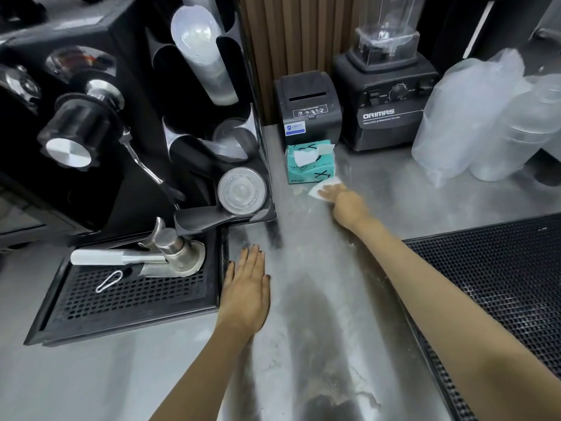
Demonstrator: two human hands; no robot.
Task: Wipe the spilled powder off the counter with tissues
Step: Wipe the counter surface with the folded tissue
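Note:
A white tissue [318,187] lies flat on the steel counter [309,293], just in front of the teal tissue pack [309,161]. My right hand [346,202] is stretched far forward and presses down on that tissue with flat fingers. Pale powder smears [358,393] streak the counter, mostly near the front edge and along the middle. My left hand [246,287] rests palm down on the counter, fingers spread, holding nothing, right beside the black drip tray [130,317].
On the left are a black coffee machine with a cup dispenser [200,56], a portafilter [145,256] and a stack of lids [241,191]. At the back stand a receipt printer [308,107], a blender [384,95] and bagged plastic cups [485,123]. A black mesh mat [501,287] fills the right.

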